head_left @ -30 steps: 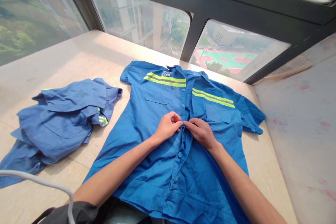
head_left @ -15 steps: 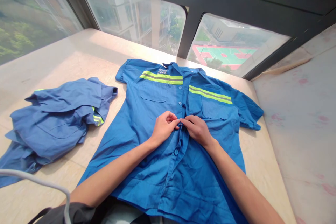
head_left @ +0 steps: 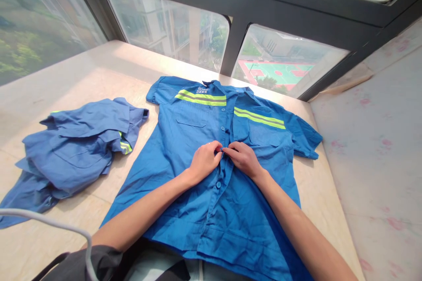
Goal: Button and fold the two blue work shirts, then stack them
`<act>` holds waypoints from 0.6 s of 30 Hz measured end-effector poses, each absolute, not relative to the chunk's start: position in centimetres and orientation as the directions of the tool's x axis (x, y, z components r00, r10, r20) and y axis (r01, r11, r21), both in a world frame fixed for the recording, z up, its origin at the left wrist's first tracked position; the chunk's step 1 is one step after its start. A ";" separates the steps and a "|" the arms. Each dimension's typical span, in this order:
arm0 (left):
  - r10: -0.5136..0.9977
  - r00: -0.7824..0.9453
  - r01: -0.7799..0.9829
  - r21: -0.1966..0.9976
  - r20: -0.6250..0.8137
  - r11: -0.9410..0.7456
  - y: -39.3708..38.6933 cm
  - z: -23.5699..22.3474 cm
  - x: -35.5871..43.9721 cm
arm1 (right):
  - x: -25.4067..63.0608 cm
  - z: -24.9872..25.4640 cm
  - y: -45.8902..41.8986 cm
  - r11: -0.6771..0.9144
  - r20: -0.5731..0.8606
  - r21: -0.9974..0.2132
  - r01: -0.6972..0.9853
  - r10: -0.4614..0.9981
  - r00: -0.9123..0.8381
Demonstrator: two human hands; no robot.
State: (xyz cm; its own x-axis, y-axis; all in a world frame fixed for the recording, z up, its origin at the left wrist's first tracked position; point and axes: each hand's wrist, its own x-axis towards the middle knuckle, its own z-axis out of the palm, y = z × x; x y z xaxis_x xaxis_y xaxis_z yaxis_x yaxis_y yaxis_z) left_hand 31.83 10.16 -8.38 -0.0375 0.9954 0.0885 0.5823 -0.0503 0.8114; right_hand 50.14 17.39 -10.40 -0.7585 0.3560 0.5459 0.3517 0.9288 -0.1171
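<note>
A blue short-sleeved work shirt (head_left: 184,153) with yellow-green reflective stripes lies spread face up, its collar toward the window. My left hand (head_left: 207,160) pinches the button edge at mid-placket. Opposite it, fingertips almost meeting, my right hand (head_left: 244,158) pinches the other front edge. The button between my fingers is mostly hidden. Above my hands, the upper placket lies open with a button (head_left: 223,128) showing on the left edge. Below them, another button (head_left: 218,185) shows on the front where the edges overlap.
A second blue work shirt (head_left: 82,140) lies crumpled on the pale stone ledge (head_left: 112,70) at left. A grey-white cable (head_left: 49,221) crosses the lower left corner. Dark-framed windows (head_left: 227,46) stand behind the ledge, and a flower-patterned wall (head_left: 369,149) borders the right.
The view has shifted slightly. Both hands stay at the same spot on the placket, and the left fingers have curled in closer to the right fingertips.
</note>
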 end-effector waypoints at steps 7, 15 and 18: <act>0.990 -0.139 0.413 0.908 -0.009 0.066 11.2 -9.2 31.3 | 50.2 -10.4 17.6 0.936 0.567 -0.125 0.330 0.340 -0.750; 0.987 -0.080 0.174 0.973 -0.137 0.149 11.8 -9.4 30.9 | 50.2 -10.6 17.6 0.924 0.574 -0.143 0.356 0.370 -0.731; 0.984 -0.052 0.164 0.970 -0.172 0.179 11.8 -9.1 30.9 | 50.2 -10.6 17.7 0.929 0.570 -0.148 0.340 0.361 -0.738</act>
State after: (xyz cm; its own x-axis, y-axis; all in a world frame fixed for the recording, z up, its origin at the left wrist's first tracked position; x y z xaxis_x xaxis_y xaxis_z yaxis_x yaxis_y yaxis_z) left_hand 30.91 11.81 -9.05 -0.0521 0.9837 -0.1723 0.1636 0.1786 0.9702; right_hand 50.24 17.67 -10.62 -0.7379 0.3609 0.5703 0.3395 0.9288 -0.1485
